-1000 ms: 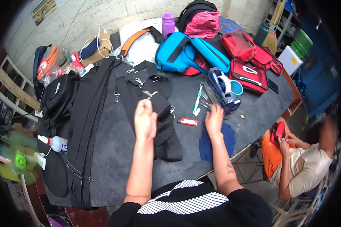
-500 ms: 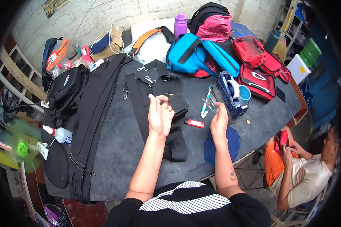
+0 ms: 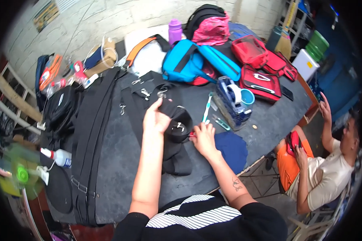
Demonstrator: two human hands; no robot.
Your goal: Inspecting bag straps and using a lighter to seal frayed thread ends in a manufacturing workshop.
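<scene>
Gripping a fold of black strap (image 3: 173,120) lifted off the table (image 3: 124,160), the left hand (image 3: 156,119) has its fingers curled over the top of the webbing, while the right hand (image 3: 203,138) rests just beside it with fingertips pinched near a small red thing (image 3: 192,134); whether it actually holds that thing I cannot tell. The strap lies mid-table, its lower end trailing toward the person and a metal buckle (image 3: 180,127) hanging at the raised fold. The likeliest slip, as I judge it, is the webbing sliding out of the left hand, since only a bunched fold is held and the loose tail would drag it down. The buckle could also swing and catch the right fingertips. Clutter sits close: a toothbrush (image 3: 206,107) lies just beside the strap, and a blue tape dispenser (image 3: 231,102) stands near; a sweep of the strap could knock the brush along. The blue cloth (image 3: 231,148) under the right wrist may shift.
</scene>
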